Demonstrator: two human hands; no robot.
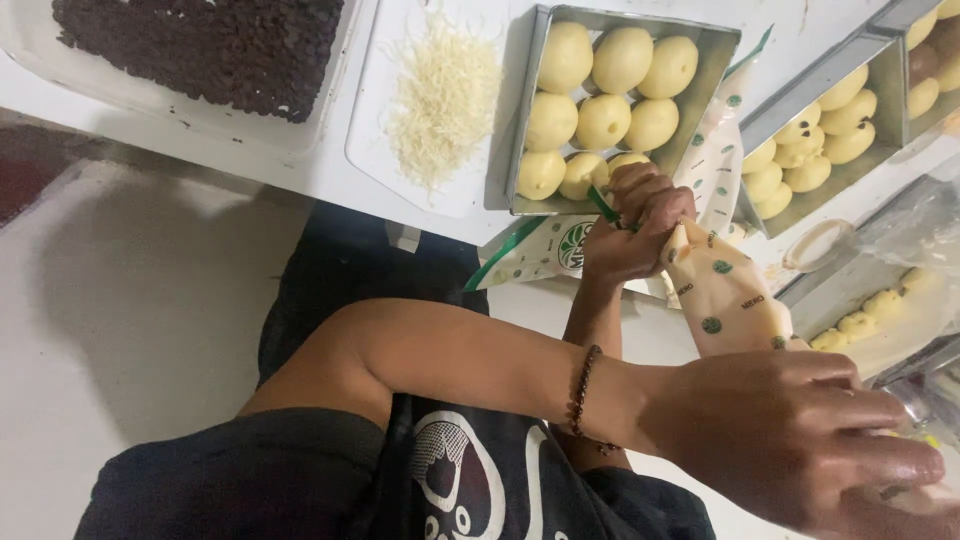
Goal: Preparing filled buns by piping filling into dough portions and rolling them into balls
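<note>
My right hand (pixel 638 222) is closed around the narrow end of a filled piping bag (pixel 728 298), a clear bag with green round marks. Its green tip sits at the near edge of a metal baking tray (pixel 524 120) holding several round pale yellow dough balls (pixel 604 120). My left hand (pixel 790 445), on the arm with a dark bead bracelet, grips the bag's wide upper end close to the camera at the lower right. Both hands hold the same bag.
A white tray of shredded cheese (pixel 443 95) lies left of the baking tray, and a tray of dark chocolate chips (pixel 200 45) lies further left. More metal trays of dough balls (pixel 820 130) stand at the right. An empty printed bag (pixel 545 250) lies by the table edge.
</note>
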